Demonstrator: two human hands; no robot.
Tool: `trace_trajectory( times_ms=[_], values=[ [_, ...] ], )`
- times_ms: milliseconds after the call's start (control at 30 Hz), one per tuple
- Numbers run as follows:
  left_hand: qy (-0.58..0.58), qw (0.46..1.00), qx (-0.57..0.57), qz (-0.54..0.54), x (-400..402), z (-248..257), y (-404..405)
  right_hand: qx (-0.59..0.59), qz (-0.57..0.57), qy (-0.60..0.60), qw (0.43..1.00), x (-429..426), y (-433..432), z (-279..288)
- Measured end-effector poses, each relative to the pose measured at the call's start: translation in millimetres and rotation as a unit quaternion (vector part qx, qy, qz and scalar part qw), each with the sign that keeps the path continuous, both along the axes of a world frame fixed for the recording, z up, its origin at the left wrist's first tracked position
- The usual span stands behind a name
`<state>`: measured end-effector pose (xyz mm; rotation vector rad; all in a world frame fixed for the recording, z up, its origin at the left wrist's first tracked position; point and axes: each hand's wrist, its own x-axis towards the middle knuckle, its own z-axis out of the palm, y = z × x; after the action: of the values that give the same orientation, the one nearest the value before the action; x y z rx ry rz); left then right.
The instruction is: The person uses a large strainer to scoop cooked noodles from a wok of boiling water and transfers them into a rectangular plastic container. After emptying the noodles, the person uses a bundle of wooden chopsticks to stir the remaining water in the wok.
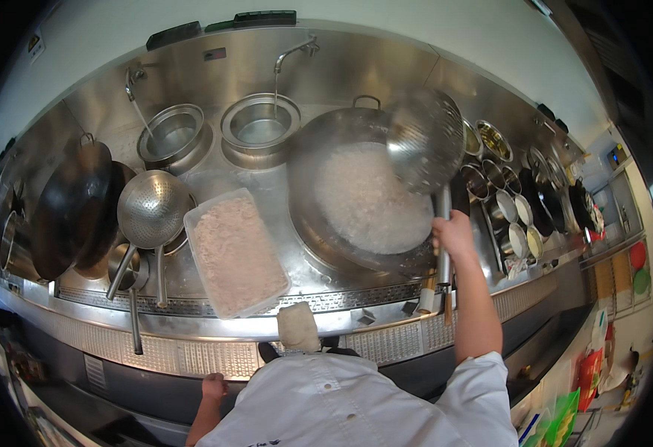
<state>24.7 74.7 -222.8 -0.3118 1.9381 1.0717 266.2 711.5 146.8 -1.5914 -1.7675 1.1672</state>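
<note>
My right hand (453, 234) is closed around the metal handle of a large perforated strainer (424, 139). The strainer's blurred bowl is over the right side of a big wok (310, 212), where pale, frothy, steaming contents (368, 195) lie. My left hand (214, 386) hangs low beside my body, its fingers curled; whether it holds anything is hidden. Left of the wok, a clear plastic tub (241, 254) full of pale pink, minced-looking food stands on the steel range. A folded beige cloth (297, 327) lies at the front edge.
Water runs from two taps into round steel pots (171, 137) (260, 127) at the back. A second strainer (155, 209) and dark woks (72, 209) occupy the left. Steel seasoning containers (508, 207) stand at the right. Another person (620, 371) is at the far right.
</note>
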Motion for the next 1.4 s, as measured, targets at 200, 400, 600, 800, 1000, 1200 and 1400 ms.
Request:
trace_trajectory(
  times_ms=[200, 400, 600, 800, 1000, 1200, 1400],
  values=[
    [0.265, 0.915, 0.064, -0.296, 26.1, -17.6, -14.4, 0.158, -0.015, -0.231, 0.960, 78.2, 80.6, -15.3],
    [0.279, 0.925, 0.072, -0.247, 37.6, -34.6, -23.1, -0.072, 0.040, -0.172, 0.982, 57.3, 95.3, -31.8],
    [0.101, 0.992, 0.063, -0.042, 42.0, -7.3, 37.2, -0.432, 0.071, 0.045, 0.898, 43.1, 89.7, -76.8],
    [0.038, 0.999, -0.017, 0.030, 77.7, 16.5, 58.8, -0.504, 0.118, 0.124, 0.847, -9.1, 74.9, -98.4],
    [0.040, 0.995, -0.018, 0.089, 112.9, 21.1, 53.9, -0.523, 0.165, 0.176, 0.817, -38.1, 82.1, -115.5],
    [0.069, 0.989, -0.074, 0.105, 153.4, 44.2, 51.0, -0.547, 0.188, 0.237, 0.780, -58.8, 97.4, -123.5],
    [0.066, 0.983, -0.083, 0.149, 193.3, 35.9, 45.9, -0.550, 0.197, 0.298, 0.755, -50.0, 123.9, -127.3]
  ],
)
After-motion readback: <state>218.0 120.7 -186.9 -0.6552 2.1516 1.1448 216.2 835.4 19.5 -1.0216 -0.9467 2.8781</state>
